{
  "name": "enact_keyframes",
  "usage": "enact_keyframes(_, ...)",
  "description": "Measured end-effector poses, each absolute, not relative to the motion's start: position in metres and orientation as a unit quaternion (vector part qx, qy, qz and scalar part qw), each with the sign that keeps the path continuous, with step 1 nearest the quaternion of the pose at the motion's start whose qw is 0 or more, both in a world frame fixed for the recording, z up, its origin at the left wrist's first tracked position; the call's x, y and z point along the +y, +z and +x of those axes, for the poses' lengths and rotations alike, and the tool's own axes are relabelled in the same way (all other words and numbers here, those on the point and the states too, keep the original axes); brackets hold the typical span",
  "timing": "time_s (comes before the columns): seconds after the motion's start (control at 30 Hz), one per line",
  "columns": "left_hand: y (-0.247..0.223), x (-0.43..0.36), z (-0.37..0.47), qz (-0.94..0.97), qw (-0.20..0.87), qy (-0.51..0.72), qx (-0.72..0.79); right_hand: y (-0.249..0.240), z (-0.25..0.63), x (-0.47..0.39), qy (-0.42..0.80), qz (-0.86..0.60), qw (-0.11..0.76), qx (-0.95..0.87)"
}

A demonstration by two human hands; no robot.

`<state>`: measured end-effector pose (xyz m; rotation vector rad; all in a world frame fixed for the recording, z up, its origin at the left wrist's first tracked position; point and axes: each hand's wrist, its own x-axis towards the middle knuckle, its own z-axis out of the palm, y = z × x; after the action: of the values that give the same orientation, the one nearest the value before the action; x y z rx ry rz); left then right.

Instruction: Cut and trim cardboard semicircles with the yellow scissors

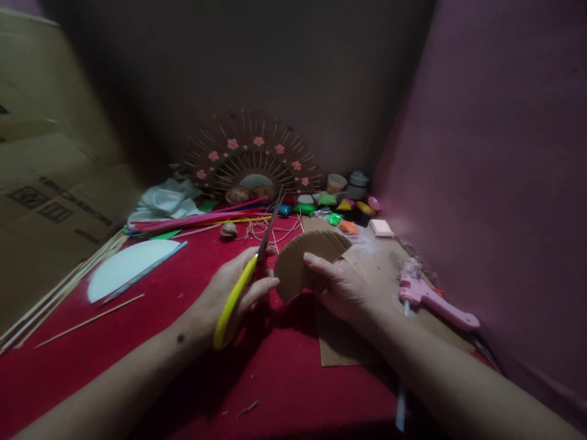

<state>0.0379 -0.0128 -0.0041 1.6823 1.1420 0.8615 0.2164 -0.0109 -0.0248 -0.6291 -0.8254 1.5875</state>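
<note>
My left hand (243,278) is closed on a pair of scissors with yellow handles (233,302), whose dark blades point up and away. A half-round piece of brown cardboard (293,266) is gripped in my right hand (337,284), thumb on its face and the other fingers behind it. The left fingertips come close to the cardboard's left edge; whether they touch is unclear. Below my right hand lies a larger flat cardboard sheet (343,342) on the red tablecloth (275,391).
A pink glue gun (433,299) rests at right. White half-circle (131,269) and thin sticks (68,287) lie left. Behind are pipe cleaners (197,221), a twine ball (228,230), clay packets (348,227) and a flowered stick fan (257,159). A cardboard box (50,183) borders the left.
</note>
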Motion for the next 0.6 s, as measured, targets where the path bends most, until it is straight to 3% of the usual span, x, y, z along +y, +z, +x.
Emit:
enact_keyframes(0.43, -0.001, -0.017, 0.037, 0.741, 0.401, 0.309, 0.44, -0.022, 0.216, -0.01, 0.65, -0.277, 0.597, -0.38)
enact_keyframes(0.6, -0.009, -0.008, 0.022, 0.835, 0.231, 0.247, 0.434, -0.014, 0.223, -0.011, 0.624, -0.31, 0.589, -0.408)
